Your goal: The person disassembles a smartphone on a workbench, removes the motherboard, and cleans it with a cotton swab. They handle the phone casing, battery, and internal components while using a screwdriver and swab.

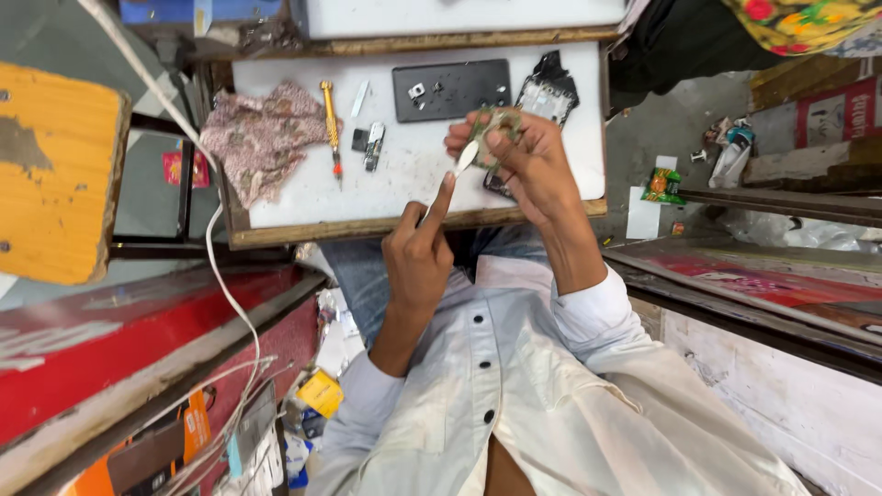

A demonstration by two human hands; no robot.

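— Cluttered workshop around me; what's on the white table (303, 207)?

— Largest first: a crumpled floral cloth (260, 138), a flat dark phone panel (450, 89), a yellow-handled screwdriver (331, 124).

— And your grips?

— My right hand (524, 156) is clamped on a small greenish circuit board (496, 124). My left hand (418, 253) pinches a thin white pry tool (465, 158), its long axis slanting up to the board just beyond.

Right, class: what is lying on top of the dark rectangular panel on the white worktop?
On the dark panel lie a few small light-coloured parts, likely screws. Its lower right corner is hidden behind the right hand, so anything there cannot be seen.
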